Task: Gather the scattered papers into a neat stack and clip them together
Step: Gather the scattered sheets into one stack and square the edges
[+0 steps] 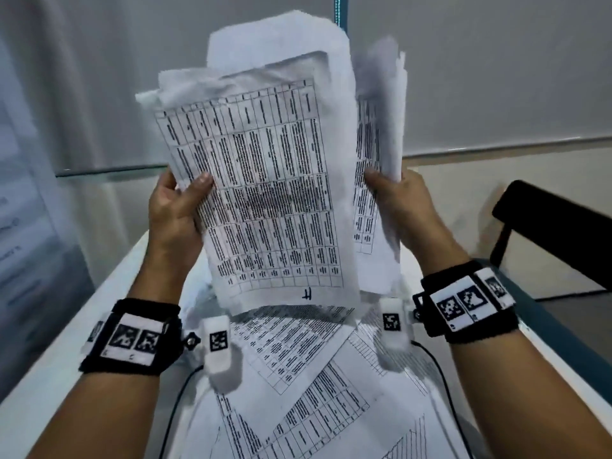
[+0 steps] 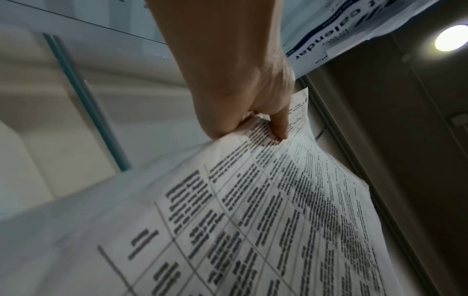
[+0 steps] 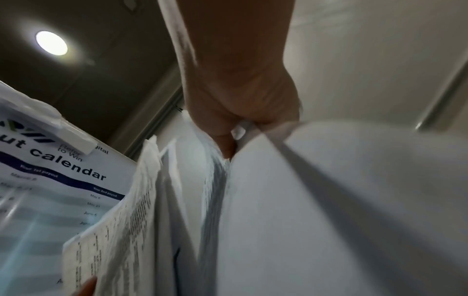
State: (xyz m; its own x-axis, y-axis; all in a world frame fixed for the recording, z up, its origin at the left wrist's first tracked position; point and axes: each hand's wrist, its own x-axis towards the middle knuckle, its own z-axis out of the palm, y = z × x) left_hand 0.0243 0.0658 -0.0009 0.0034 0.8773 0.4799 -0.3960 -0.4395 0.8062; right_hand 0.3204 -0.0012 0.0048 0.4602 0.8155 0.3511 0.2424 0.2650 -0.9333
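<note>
A thick bundle of printed table sheets [image 1: 265, 180] stands upright in the air above the table, its top edges uneven and splayed. My left hand [image 1: 178, 200] grips its left edge, thumb on the front sheet [image 2: 278, 200]. My right hand [image 1: 397, 197] grips the right edge, where several sheets [image 3: 303, 200] fan apart behind the front one. More printed sheets [image 1: 298, 369] lie scattered and overlapping on the white table [image 1: 49, 385] below my wrists. No clip is in view.
A black chair back [image 1: 556, 220] stands to the right of the table. A wall with a glass panel [image 1: 99, 94] is close behind, and a calendar poster [image 3: 63, 170] hangs on the left. Black cables [image 1: 178, 392] trail from my wristbands over the table.
</note>
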